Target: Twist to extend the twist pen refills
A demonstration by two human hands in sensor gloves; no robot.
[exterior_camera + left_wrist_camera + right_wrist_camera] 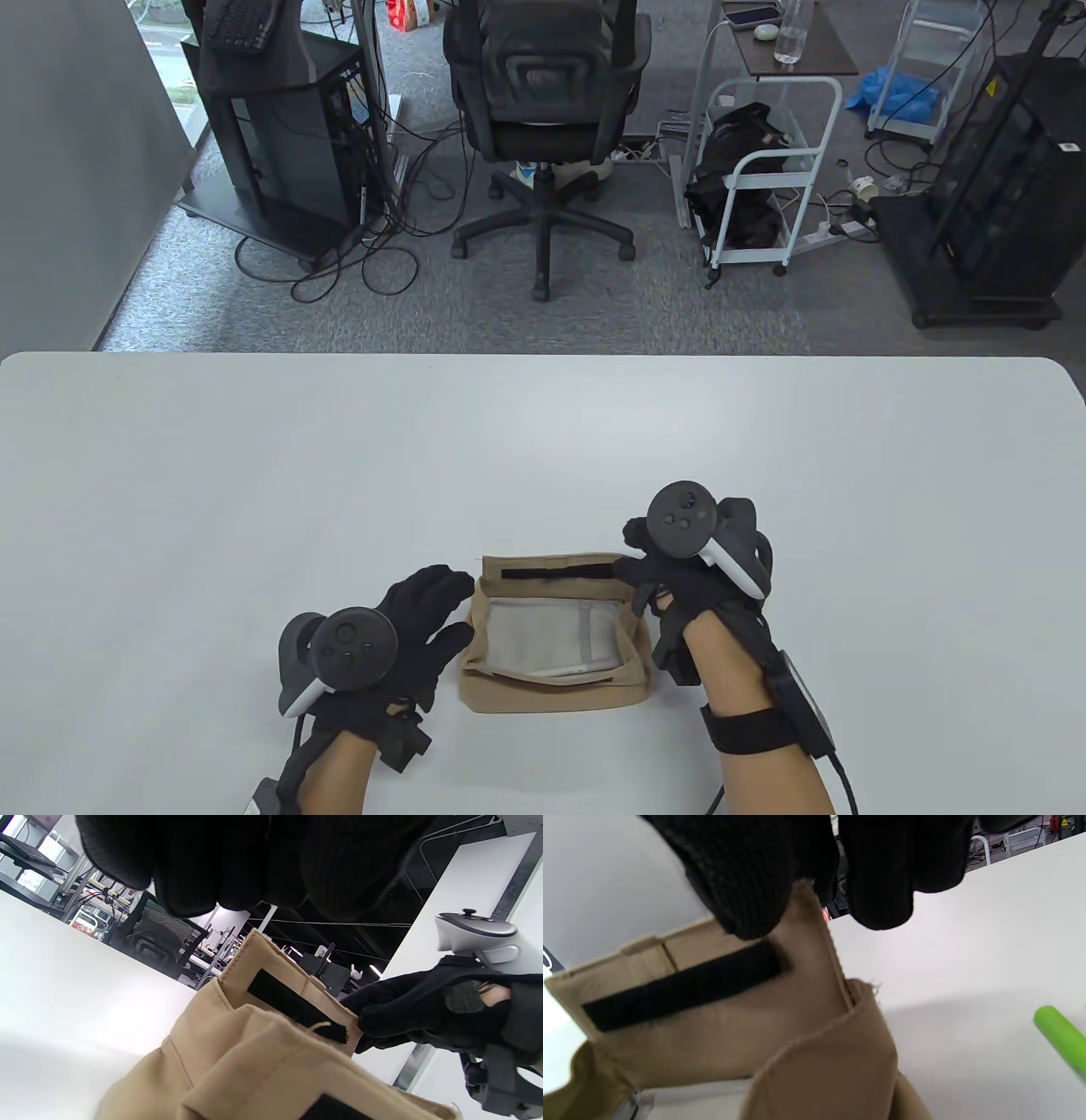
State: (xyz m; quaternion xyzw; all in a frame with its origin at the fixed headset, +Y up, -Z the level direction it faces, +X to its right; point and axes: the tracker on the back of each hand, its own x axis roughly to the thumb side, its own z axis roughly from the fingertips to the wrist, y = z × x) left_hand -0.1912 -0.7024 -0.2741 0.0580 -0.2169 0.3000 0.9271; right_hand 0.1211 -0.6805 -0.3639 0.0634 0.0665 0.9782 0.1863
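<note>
— Any writing you can read here?

— None. The tan pouch [556, 688] carries only a plain black strip [683, 986], no print on it.

— What about the trackers?

— Just unmarked buttons. Nothing on the gloves either.

— And the room behind?

— A yellow triangular warning sign [990, 88] sits on the dark rack at right, and a small white sticker [1068, 147] beside it, but both are too small to make out. A red package at the top edge is blurred too.
</note>
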